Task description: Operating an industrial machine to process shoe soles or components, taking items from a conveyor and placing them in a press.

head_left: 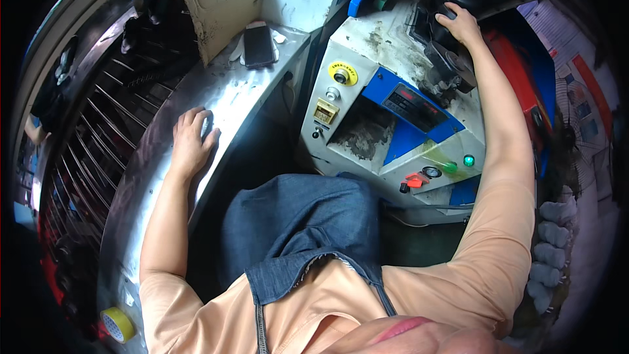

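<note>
My left hand [192,139] rests palm down on the metal tabletop [154,177], its fingers stretched out and thumb apart. Farther along that surface, a dark phone [259,46] lies on white cloth, perhaps a glove. My right arm reaches over the machine [367,52], which has a white and blue housing. At its far end my right hand [462,26] curls thumb and finger around a dark machine part [443,34]. The other fingers are partly hidden, and the part's exact kind cannot be made out. Below it sits a greasy metal block [449,65].
The control panel has a small display [415,106], a yellow-ringed button [341,75], a green button [468,160] and a red switch [415,180]. Yellow tape [117,324] lies at the lower left. Thin metal rods [98,131] are left of the table. A red machine cover [514,85] stands right.
</note>
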A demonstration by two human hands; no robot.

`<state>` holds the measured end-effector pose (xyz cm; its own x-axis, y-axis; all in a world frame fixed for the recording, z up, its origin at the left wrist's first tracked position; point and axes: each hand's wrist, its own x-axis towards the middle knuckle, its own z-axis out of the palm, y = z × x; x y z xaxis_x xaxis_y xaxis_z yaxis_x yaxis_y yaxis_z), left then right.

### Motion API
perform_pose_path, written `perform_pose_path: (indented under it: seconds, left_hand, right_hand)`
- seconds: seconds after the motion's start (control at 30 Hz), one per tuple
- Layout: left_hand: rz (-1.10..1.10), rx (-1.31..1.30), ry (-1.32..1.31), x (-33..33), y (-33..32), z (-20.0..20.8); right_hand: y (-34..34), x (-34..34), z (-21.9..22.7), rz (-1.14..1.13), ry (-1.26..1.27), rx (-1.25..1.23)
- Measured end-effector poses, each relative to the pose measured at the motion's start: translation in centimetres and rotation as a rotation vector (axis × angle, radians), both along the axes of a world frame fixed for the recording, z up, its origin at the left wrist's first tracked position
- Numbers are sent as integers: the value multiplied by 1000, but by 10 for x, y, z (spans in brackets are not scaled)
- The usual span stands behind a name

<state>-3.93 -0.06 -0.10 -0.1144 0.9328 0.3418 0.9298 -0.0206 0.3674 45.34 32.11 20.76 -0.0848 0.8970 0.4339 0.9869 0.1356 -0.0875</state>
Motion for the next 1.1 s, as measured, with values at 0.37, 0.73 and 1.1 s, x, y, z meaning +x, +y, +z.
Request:
perform_pose_path:
  seconds: [0.37, 0.73, 1.1]
  left_hand:
    - [19, -23, 6, 1, -5, 0]
    - [37, 15, 29, -13, -4, -15]
    - [-55, 56, -18, -10, 1, -12]
  right_hand:
    - [-8, -6, -18, 7, -63, 8]
    - [-174, -158, -25, 803, 191, 394]
    - [-137, -236, -209, 1152, -695, 384]
